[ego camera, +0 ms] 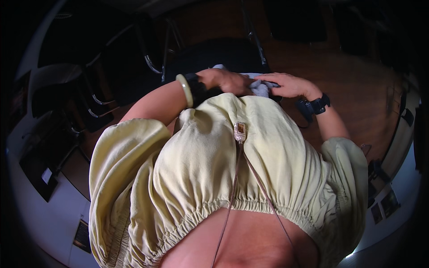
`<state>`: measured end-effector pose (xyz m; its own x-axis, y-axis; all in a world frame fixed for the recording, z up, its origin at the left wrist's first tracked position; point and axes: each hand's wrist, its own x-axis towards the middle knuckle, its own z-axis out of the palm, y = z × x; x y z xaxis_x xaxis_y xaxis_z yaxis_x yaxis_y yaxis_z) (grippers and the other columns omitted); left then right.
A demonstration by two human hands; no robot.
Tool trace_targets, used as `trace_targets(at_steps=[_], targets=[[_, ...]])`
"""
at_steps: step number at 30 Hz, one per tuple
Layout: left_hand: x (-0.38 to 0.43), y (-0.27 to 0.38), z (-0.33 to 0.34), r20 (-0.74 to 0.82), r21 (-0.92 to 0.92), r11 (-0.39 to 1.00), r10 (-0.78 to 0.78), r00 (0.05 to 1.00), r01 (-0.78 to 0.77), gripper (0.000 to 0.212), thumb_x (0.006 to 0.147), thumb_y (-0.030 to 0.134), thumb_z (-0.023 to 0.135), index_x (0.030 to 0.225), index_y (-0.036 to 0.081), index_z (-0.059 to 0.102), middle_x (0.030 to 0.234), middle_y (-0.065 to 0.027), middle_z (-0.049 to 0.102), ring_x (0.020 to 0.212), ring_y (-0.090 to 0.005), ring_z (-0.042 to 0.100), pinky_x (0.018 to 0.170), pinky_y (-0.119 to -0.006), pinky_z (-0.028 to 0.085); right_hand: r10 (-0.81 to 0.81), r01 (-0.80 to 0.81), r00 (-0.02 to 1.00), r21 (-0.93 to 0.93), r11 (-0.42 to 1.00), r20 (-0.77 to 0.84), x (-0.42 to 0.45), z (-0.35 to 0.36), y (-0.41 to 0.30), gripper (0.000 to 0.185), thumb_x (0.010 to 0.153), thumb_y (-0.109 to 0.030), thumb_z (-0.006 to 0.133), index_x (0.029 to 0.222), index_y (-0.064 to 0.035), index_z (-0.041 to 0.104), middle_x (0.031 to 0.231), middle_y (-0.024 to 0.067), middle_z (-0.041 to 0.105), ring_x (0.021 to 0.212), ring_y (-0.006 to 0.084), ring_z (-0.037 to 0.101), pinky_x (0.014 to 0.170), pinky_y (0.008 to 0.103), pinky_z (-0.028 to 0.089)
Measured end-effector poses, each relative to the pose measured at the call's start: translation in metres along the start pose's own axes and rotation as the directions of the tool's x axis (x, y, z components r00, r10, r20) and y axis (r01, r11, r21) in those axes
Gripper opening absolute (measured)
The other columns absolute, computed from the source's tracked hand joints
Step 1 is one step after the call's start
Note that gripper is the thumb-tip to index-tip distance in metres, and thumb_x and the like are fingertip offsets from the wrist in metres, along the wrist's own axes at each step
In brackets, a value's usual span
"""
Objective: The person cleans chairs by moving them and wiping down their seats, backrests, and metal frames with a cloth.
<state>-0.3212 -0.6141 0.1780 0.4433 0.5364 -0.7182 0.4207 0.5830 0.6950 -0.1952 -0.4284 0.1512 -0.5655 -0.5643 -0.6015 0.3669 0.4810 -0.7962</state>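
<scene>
My left hand (228, 80) is at the upper middle of the view, with a pale bangle and a dark band at its wrist. Its fingers close on a bunched grey cloth (260, 88), though the fingertips are partly hidden. From the other side, my right hand (290, 85) has the cloth between its fingers and thumb; a black watch-like device (313, 105) is strapped to that wrist. Just beyond the fingers shows a strip of a white flat object (249, 75). A further bit of light grey fabric (219, 66) sticks out behind my left hand.
A dark chair seat (214, 50) with metal tube legs lies in front of the hands. More dark chairs (97, 100) with chromed legs stand at the left. Wooden flooring (348, 87) spreads to the right. A cord with a pendant (240, 131) hangs over my pale yellow top.
</scene>
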Motion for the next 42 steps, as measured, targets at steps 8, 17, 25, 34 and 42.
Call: trace_targets(at_steps=[8,17,25,34,42], targets=[[-0.128,-0.093,0.041,-0.111,-0.446,0.793,-0.51,0.853,0.416,0.052,0.095,0.039,0.046,0.13,0.001,0.048,0.126,-0.0162,0.054,0.115,-0.0215,0.051,0.096,-0.032,0.04,-0.117,0.101,0.989,-0.157,0.982,-0.092,0.006,0.002,-0.007,0.044,0.091,-0.027,0.053,0.131,-0.0089,0.048,0.14,0.0127,0.042,0.128,0.0296,0.039,0.107,0.0374,0.031],[-0.083,-0.131,0.078,-0.333,-0.504,0.832,-0.434,0.837,0.231,0.07,0.094,0.053,0.039,0.143,0.004,0.028,0.135,-0.017,0.045,0.127,-0.0237,0.039,0.107,-0.032,0.029,0.056,-0.115,0.959,-0.201,0.973,-0.278,0.014,-0.011,0.002,0.052,0.09,-0.037,0.055,0.133,-0.0085,0.046,0.135,0.0178,0.046,0.127,0.0327,0.041,0.106,0.0391,0.033],[0.0,-0.043,0.024,-0.109,0.178,0.932,0.337,0.935,-0.315,0.061,0.096,0.052,0.03,0.142,0.012,0.033,0.153,-0.0153,0.009,0.141,-0.0351,0.003,0.112,-0.053,0.012,-0.124,0.129,0.992,-0.194,0.972,0.037,0.028,-0.018,-0.011,0.055,0.086,-0.017,0.054,0.138,-0.0093,0.039,0.139,0.0171,0.041,0.13,0.0322,0.037,0.105,0.0384,0.033],[-0.016,-0.128,0.031,-0.357,-0.106,0.983,-0.176,0.917,0.147,0.067,0.093,0.053,0.037,0.148,0.021,0.015,0.155,-0.0007,-0.003,0.14,-0.0395,-0.004,0.111,-0.058,0.005,0.044,-0.028,0.999,-0.467,0.884,0.023,0.081,-0.01,-0.005,0.061,0.095,-0.04,0.043,0.141,-0.0023,0.03,0.15,0.0187,0.02,0.139,0.0326,0.017,0.113,0.0393,0.018],[0.02,-0.183,0.005,-0.514,-0.18,0.924,-0.382,0.768,0.339,0.069,0.091,0.06,0.034,0.147,0.022,0.018,0.155,-0.0067,-0.005,0.14,-0.0369,-0.005,0.111,-0.057,0.004,0.096,-0.137,0.99,-0.532,0.835,-0.104,0.174,-0.04,0.014,0.062,0.094,-0.044,0.041,0.141,-0.0033,0.031,0.149,0.0208,0.02,0.139,0.0342,0.016,0.113,0.0401,0.016]])
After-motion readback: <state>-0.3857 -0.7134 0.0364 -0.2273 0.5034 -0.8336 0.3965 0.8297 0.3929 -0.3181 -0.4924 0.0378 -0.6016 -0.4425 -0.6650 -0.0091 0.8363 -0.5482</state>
